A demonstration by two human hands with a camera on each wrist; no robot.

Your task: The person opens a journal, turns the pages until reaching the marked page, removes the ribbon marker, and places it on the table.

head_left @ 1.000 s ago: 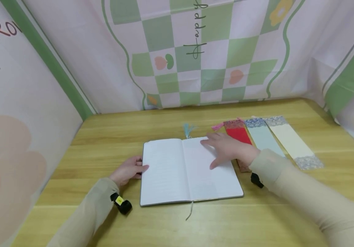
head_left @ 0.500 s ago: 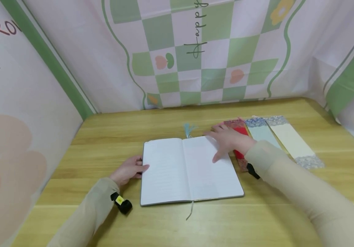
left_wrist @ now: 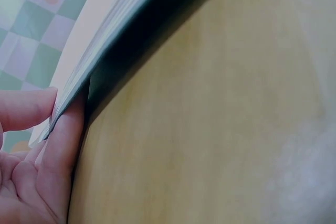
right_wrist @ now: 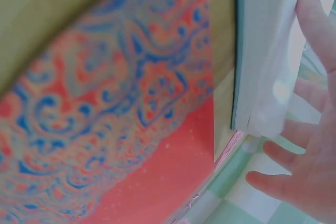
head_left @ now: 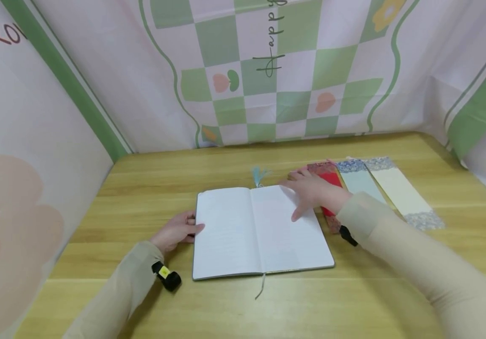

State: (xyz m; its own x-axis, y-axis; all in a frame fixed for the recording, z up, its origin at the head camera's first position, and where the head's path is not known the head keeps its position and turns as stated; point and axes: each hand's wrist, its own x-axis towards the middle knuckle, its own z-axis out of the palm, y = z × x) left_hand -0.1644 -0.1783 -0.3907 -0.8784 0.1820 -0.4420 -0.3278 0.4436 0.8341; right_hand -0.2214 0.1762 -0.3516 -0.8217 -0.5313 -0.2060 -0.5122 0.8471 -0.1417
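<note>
An open notebook (head_left: pixel 226 240) with pale, faintly lined pages lies on the wooden table in the head view. My left hand (head_left: pixel 178 231) pinches its left edge, thumb on the page and fingers beneath the cover; the left wrist view shows the thumb (left_wrist: pixel 29 109) and that edge slightly raised. Spread over the upper right page corner is my right hand (head_left: pixel 315 192), its fingers apart and gripping nothing. In the right wrist view its thumb (right_wrist: pixel 317 27) lies along the page. A light blue tassel (head_left: pixel 258 176) sticks out at the spine's top; what it hangs from is hidden.
To the right lie a red bookmark (head_left: pixel 330 180) partly behind my right hand, a light blue bookmark (head_left: pixel 361 184) and a cream bookmark (head_left: pixel 400 190), all with patterned ends. A thin ribbon (head_left: pixel 262 286) trails from the notebook's bottom. Printed curtains (head_left: pixel 293 108) enclose the table.
My right hand has shifted slightly up and right across the page corner, and it covers the pink tassel visible earlier. The left hand and the notebook stay in place.
</note>
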